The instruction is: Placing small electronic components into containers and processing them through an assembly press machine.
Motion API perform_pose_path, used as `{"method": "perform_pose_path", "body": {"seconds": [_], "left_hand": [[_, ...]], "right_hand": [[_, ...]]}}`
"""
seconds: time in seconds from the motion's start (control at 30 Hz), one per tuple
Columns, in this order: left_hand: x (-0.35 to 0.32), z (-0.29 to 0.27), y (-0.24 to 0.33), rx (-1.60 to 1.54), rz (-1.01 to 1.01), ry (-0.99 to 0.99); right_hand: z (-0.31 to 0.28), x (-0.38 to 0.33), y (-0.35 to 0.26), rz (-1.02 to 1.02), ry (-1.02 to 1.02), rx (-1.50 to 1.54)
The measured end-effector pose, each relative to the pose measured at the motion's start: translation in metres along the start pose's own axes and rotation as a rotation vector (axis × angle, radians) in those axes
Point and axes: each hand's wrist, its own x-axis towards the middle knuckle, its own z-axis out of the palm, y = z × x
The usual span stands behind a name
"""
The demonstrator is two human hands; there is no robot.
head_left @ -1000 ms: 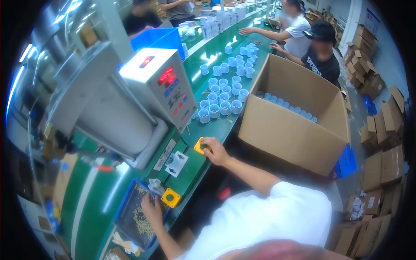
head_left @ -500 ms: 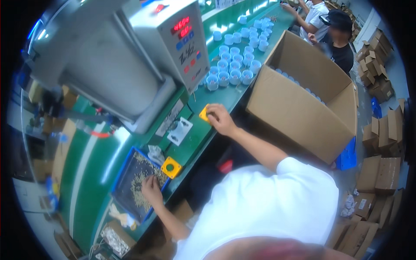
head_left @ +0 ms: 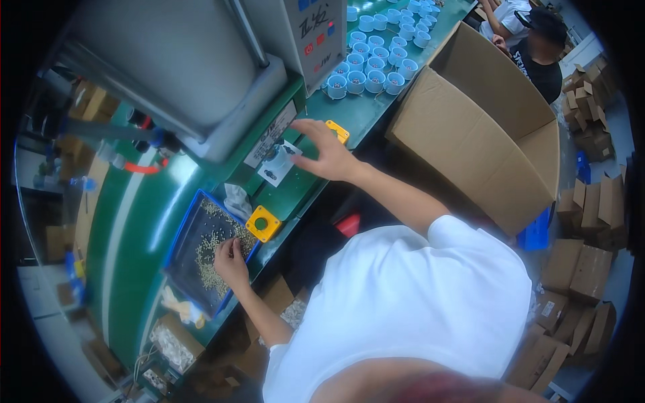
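Note:
Over a blue-rimmed tray point(head_left: 176, 242) of small beige parts point(head_left: 211, 258), my left hand point(head_left: 232, 263) is closed in a pinch; what it holds, if anything, is too small to make out. My right hand point(head_left: 327, 153) is open, thumb and fingers apart, beside the white fixture plate point(head_left: 279, 164) under the press point(head_left: 168, 67). A yellow button box point(head_left: 263, 224) with a dark green button sits near the tray. Another yellow button box point(head_left: 338, 132) shows partly behind my right hand. Crumpled clear plastic point(head_left: 236, 201) lies between tray and press.
Many light-blue cups point(head_left: 375, 82) with small contents stand on the green bench beyond the press control box point(head_left: 316, 40). A large open carton point(head_left: 463, 141) is at my right. Two people point(head_left: 537, 54) work at the far right. Cartons point(head_left: 578, 269) are piled behind.
My right hand has left the far yellow button box and moved left to the fixture plate, its fingers spreading. My left hand remains at the tray. The whole view has shifted somewhat.

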Motion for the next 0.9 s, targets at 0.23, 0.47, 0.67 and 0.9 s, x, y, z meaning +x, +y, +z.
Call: {"method": "perform_pose_path", "body": {"seconds": [0.23,0.47,0.67,0.9], "left_hand": [[-0.003,-0.001,0.001,0.011,-0.015,0.015],[-0.002,0.001,0.001,0.005,-0.073,-0.004],[0.006,0.006,0.000,0.006,-0.122,-0.031],[0.001,0.007,0.005,0.043,-0.087,-0.003]], "right_hand": [[0.018,0.018,-0.018,0.107,-0.194,-0.050],[0.007,0.034,-0.004,-0.188,-0.029,-0.003],[-0.046,0.109,0.076,0.250,0.436,0.246],[0.038,0.247,0.248,0.354,-0.227,-0.552]]}}
